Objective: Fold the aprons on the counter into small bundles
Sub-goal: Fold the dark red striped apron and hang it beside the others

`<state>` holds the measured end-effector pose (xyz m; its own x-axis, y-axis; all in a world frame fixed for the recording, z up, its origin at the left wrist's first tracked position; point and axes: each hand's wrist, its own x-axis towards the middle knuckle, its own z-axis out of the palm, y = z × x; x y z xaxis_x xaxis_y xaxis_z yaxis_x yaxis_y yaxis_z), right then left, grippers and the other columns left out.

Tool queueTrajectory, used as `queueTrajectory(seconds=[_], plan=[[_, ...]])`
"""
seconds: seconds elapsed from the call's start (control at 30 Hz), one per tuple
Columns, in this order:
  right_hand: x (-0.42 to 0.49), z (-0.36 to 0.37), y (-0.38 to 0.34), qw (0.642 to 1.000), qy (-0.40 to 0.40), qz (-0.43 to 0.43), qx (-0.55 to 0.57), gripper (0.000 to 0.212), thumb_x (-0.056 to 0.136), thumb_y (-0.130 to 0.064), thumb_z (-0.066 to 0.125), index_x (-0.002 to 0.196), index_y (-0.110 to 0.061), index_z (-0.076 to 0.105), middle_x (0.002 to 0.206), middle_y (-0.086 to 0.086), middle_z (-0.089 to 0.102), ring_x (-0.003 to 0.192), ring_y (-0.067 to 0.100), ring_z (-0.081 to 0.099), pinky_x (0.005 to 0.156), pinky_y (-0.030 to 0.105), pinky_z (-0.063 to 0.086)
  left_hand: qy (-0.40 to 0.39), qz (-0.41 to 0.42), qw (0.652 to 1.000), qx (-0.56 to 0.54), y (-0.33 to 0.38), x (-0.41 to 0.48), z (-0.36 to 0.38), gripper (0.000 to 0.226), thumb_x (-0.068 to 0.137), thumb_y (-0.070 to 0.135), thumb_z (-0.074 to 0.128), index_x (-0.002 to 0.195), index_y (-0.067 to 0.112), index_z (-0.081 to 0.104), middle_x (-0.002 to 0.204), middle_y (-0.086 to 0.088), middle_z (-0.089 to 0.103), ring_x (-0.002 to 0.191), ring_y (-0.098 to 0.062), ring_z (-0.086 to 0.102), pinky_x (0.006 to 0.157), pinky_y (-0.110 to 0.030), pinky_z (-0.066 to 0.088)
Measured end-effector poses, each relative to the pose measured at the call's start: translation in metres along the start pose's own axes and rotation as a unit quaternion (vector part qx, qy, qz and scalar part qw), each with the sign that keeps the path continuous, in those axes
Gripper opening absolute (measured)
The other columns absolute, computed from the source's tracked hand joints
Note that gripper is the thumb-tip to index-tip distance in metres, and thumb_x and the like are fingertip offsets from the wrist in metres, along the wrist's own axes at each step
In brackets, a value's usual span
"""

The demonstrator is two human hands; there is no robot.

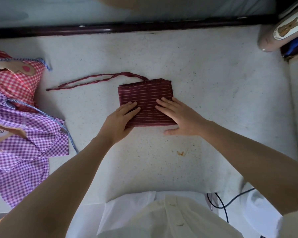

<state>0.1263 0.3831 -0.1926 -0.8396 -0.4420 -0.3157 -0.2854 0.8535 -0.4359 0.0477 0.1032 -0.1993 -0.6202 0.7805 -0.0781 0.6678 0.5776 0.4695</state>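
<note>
The pale speckled counter (213,74) runs wide under me, and at its left edge 2 aprons lie crumpled and not yet folded: the purple gingham apron (24,134) nearer me, the red gingham apron (15,83) partly under it and farther back. The maroon striped apron (144,95) sits mid-counter, already down to a squarish, several-layer pad. My right hand (181,115) lies flat on its near right part, fingers straight and together, thumb spread out onto the bare counter just off the near edge. My left hand (120,119) covers the near left corner with its fingers laid fairly straight on top; whether the thumb is tucked under the edge I cannot tell. I judge this cloth thin, light and limp, with a slight sheen, so the layers will likely slide and spring open once pressure comes off; it wants pressing flat, then lifting by the stacked near edge with fingers under all the layers at once. The twisted ties (96,79) trail left from the far corner, loose on the counter; they look soft as cord, best taken near their root and wound around the pad.
</note>
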Motion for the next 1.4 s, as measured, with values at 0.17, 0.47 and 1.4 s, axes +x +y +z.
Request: queueTrajectory(seconds=[0.17, 0.47, 1.4], plan=[[0.007, 0.002, 0.007, 0.978, 0.175, 0.032, 0.108, 0.051, 0.08, -0.032, 0.079, 0.125, -0.012, 0.066, 0.122, 0.008, 0.068, 0.111, 0.025, 0.064, 0.099, 0.041, 0.047, 0.07, -0.113, 0.982, -0.137, 0.002, 0.01, -0.019, 0.025, 0.085, 0.014, 0.073, 0.109, 0.01, 0.069, 0.101, -0.005, 0.071, 0.089, -0.02, 0.067, 0.083, -0.035, 0.057], [0.058, -0.015, -0.001, 0.881, 0.251, 0.273, 0.294, 0.04, 0.092, -0.052, 0.059, 0.106, -0.017, 0.07, 0.096, -0.005, 0.072, 0.09, 0.013, 0.068, 0.08, 0.035, 0.057, 0.135, -0.373, 0.887, -0.236, 0.012, 0.042, -0.015, 0.027, 0.098, 0.034, 0.054, 0.102, 0.009, 0.062, 0.09, -0.002, 0.067, 0.083, -0.016, 0.062, 0.066, -0.019, 0.047], [0.032, -0.045, -0.032, 0.695, 0.244, 0.31, 0.601, 0.056, 0.089, -0.005, 0.048, 0.143, -0.013, 0.032, 0.143, 0.005, 0.043, 0.134, 0.015, 0.04, 0.106, 0.027, 0.038, 0.002, -0.253, 0.944, -0.211, 0.04, 0.076, -0.042, 0.025, 0.095, 0.029, 0.059, 0.115, 0.014, 0.064, 0.097, 0.0, 0.069, 0.083, -0.02, 0.065, 0.077, -0.033, 0.053]])
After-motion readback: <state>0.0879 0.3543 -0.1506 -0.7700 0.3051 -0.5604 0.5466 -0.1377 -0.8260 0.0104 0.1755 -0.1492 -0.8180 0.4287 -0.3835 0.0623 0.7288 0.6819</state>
